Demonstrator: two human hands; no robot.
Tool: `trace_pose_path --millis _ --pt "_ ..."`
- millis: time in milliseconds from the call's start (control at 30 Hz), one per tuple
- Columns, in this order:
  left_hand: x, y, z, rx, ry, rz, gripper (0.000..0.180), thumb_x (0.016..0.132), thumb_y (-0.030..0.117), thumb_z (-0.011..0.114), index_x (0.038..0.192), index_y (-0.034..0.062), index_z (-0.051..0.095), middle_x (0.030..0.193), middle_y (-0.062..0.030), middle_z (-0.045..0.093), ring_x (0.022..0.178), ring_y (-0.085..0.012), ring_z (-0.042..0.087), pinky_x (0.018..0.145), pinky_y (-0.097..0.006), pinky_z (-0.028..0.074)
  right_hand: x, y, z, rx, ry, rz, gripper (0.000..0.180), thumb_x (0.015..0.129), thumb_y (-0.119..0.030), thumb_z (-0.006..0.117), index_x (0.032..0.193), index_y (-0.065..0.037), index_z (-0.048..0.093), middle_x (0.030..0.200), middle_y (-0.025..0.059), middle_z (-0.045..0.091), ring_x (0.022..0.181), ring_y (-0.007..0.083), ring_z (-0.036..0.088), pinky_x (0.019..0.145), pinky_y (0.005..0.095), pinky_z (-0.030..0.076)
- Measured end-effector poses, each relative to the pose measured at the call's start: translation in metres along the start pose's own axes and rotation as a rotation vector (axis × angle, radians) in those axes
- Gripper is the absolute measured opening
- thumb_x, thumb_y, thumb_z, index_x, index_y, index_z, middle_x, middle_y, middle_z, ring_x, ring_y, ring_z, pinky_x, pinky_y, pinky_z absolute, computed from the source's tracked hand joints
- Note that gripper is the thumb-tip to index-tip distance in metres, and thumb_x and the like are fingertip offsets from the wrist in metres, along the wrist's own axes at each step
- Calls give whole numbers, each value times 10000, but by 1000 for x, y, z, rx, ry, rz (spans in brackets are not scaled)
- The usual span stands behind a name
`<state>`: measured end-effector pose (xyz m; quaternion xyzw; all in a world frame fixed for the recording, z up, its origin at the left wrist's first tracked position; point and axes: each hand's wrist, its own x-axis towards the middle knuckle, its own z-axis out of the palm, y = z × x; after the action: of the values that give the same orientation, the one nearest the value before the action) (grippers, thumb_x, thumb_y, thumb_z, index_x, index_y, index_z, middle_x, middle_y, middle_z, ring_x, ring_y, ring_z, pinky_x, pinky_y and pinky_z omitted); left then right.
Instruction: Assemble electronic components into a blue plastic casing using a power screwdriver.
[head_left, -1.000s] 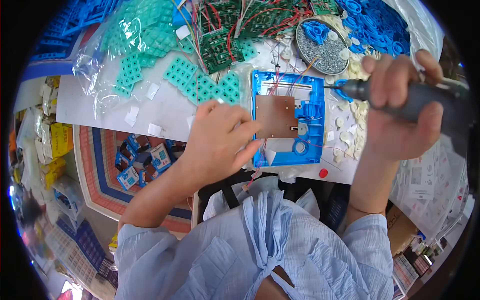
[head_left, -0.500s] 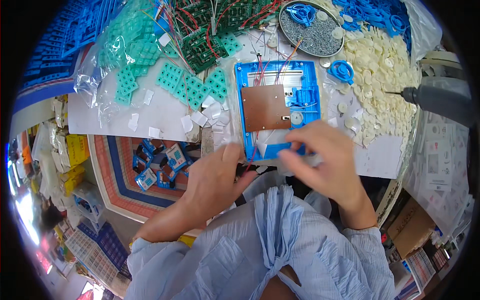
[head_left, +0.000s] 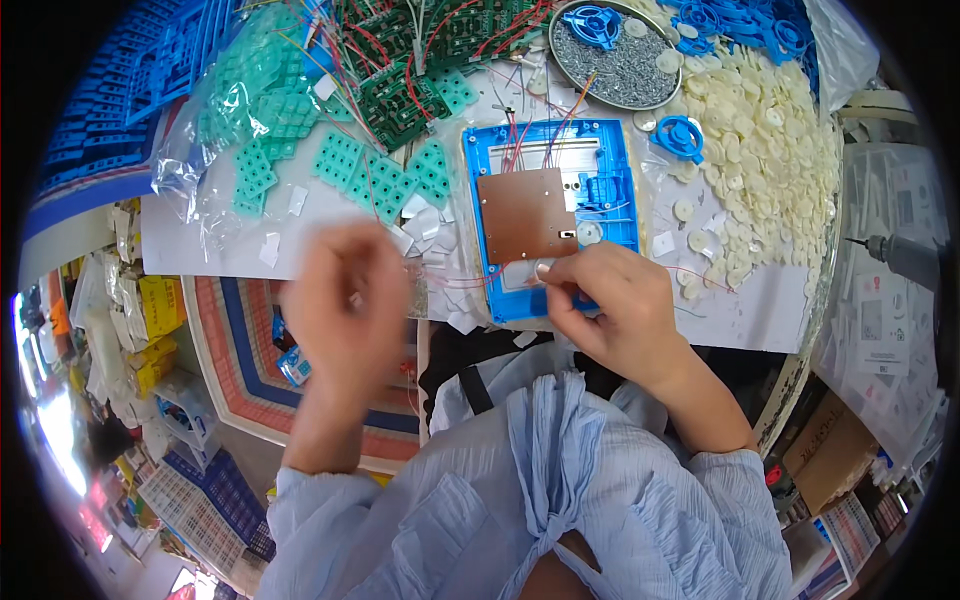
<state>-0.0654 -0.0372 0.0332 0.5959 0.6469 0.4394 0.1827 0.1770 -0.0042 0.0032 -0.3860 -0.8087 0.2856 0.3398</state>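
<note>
A blue plastic casing (head_left: 628, 160) lies face down on the table in front of me, its inside showing. Set in it is a brown circuit board (head_left: 525, 215), with thin red and dark wires running out at the top and lower left. My right hand (head_left: 620, 310) is over the casing's lower edge, thumb and fingertips pinched together just below the board; what they hold, if anything, is too small to make out. Left of the casing, my left hand (head_left: 355, 295) is raised and smeared by motion, fingers curled in.
Green rubber keypads (head_left: 365, 170) and wired green circuit boards (head_left: 400, 100) lie at the back left. A round tray of screws (head_left: 620, 70) stands at the back, beside a heap of cream discs (head_left: 765, 150). A dark powered screwdriver (head_left: 900, 258) hangs at the right.
My left hand has moved left and up, away from the casing. My right hand has shifted left, its fingers closing into a pinch. The screwdriver has swung right.
</note>
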Motion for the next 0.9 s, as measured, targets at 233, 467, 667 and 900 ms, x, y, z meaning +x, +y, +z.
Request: trace_pose_path --millis 233,467,667,900 --pt "-25 20 36 -772 -866 -926 208 1097 226 509 1057 52 616 691 -22 637 541 -38 503 494 -221 395 -9 12 -3 -7 6 -150 207 719 -50 797 892 -84 690 819 30 674 713 228 651 581 331 517" --pt "-14 21 39 -587 -941 -777 235 1115 234 479 1048 44 601 637 -19 613 451 -26 432 433 -203 313 -9 16 -1 55 -71 -157 230 740 -33 784 954 -78 712 888 43 703 779 244 670 606 331 530" --pt "0 15 28 -377 -962 -593 256 1085 225 534 923 44 617 624 9 605 477 -18 459 441 -210 325 10 10 -17 183 -239 91 292 836 -31 724 1125 -47 692 864 115 722 739 314 697 612 389 540" --pt "6 10 26 -353 -935 -507 251 1071 232 562 937 34 639 634 12 611 475 -19 465 448 -216 353 31 15 -11 192 -420 105 112 919 -117 668 992 -52 613 772 163 690 704 385 676 602 488 505"
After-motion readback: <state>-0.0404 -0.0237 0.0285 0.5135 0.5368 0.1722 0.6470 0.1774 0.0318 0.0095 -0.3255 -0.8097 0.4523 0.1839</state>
